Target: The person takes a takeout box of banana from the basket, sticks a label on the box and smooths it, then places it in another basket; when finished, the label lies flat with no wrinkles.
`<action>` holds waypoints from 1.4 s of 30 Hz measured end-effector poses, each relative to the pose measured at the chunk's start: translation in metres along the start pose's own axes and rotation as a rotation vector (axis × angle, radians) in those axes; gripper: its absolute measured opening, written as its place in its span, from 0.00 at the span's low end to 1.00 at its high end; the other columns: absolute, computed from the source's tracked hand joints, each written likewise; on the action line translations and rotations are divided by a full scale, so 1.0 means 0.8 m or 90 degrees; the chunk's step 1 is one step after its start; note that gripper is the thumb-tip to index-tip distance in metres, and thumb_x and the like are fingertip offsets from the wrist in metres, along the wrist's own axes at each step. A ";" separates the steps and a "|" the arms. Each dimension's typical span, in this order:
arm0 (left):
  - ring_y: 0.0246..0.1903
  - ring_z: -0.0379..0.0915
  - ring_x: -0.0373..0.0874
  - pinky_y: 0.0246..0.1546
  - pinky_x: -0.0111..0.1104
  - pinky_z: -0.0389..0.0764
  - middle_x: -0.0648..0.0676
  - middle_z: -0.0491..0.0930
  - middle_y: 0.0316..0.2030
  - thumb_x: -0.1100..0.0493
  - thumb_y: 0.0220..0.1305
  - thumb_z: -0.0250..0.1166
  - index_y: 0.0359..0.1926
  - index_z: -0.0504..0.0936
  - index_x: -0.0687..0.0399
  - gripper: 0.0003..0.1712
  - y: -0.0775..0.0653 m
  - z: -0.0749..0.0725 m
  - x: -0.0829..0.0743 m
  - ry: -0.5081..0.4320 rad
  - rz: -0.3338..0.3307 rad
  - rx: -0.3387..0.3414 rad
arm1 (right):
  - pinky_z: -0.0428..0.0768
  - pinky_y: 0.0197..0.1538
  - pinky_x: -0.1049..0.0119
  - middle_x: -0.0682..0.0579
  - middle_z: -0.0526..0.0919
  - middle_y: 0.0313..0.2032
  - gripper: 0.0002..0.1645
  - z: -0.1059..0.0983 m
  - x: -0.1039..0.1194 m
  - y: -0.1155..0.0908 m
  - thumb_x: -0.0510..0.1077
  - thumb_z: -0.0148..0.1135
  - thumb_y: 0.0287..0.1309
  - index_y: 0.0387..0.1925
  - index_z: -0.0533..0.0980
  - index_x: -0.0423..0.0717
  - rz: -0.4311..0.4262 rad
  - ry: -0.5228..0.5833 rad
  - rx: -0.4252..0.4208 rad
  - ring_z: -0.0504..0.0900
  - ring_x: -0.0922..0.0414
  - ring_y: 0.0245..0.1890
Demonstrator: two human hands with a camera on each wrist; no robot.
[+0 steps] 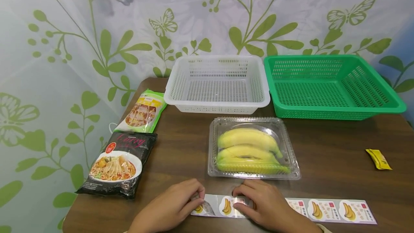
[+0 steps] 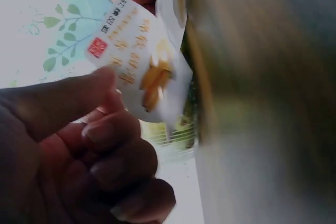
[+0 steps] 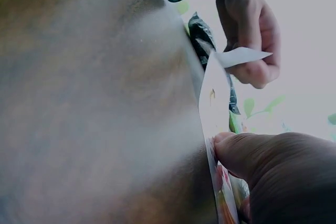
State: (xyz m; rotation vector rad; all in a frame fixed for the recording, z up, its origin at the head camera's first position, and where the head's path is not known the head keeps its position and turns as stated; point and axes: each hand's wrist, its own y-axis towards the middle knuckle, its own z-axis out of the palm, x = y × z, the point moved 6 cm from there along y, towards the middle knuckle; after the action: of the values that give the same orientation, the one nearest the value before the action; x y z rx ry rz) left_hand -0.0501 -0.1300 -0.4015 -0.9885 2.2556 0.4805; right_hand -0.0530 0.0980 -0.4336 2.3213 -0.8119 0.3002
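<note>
Your left hand (image 1: 171,204) pinches a curling banana label (image 2: 139,59) and your right hand (image 1: 266,204) grips the sticker strip (image 1: 331,210), which stretches toward three o'clock over the worktop (image 1: 181,154), at six o'clock from the clear box (image 1: 289,154).

One counter (image 1: 336,143) carries everything. On it is one clear box (image 1: 288,146) with at least two bananas (image 1: 247,138) inside; the lower edge is too unclear to give a total. Behind the box stand two baskets, one white basket (image 1: 216,104) and one green basket (image 1: 336,110). Left of it lie two large packets, one black packet (image 1: 116,164) and one green packet (image 1: 142,114); right of it, one small yellow packet (image 1: 379,159). In front of it are two hands, one left hand (image 1: 171,202) and one right hand (image 1: 268,202), and one strip (image 1: 337,211) of stickers (image 1: 316,209). Four banana pictures show on the stickers; the right hand hides part of the row.
</note>
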 end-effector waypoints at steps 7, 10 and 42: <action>0.29 0.64 0.26 0.29 0.22 0.71 0.35 0.66 0.30 0.55 0.76 0.60 0.42 0.72 0.34 0.07 -0.001 -0.017 -0.014 -0.039 0.034 -0.011 | 0.72 0.34 0.74 0.72 0.76 0.35 0.13 -0.001 -0.002 -0.001 0.55 0.75 0.58 0.43 0.81 0.64 0.011 -0.007 -0.002 0.69 0.74 0.31; 0.29 0.64 0.26 0.29 0.21 0.71 0.35 0.66 0.31 0.54 0.77 0.59 0.42 0.71 0.33 0.06 0.000 -0.023 -0.019 -0.040 0.045 -0.015 | 0.71 0.34 0.75 0.72 0.76 0.35 0.14 0.000 -0.002 -0.001 0.55 0.75 0.57 0.43 0.81 0.64 0.007 -0.007 -0.005 0.69 0.74 0.31; 0.25 0.60 0.33 0.27 0.27 0.65 0.42 0.64 0.25 0.56 0.78 0.58 0.43 0.75 0.47 0.02 0.090 -0.074 0.002 -0.129 0.038 -0.022 | 0.70 0.25 0.81 0.57 0.80 0.24 0.16 -0.097 0.035 0.029 0.43 0.59 0.73 0.31 0.84 0.39 -0.207 0.048 -0.282 0.72 0.69 0.22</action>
State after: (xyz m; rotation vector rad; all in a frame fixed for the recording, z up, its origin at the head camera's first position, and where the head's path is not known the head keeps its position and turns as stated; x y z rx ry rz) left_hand -0.1286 -0.1161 -0.3527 -0.8504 2.1058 0.6185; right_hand -0.0455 0.1209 -0.3515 1.9667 -0.4009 0.0542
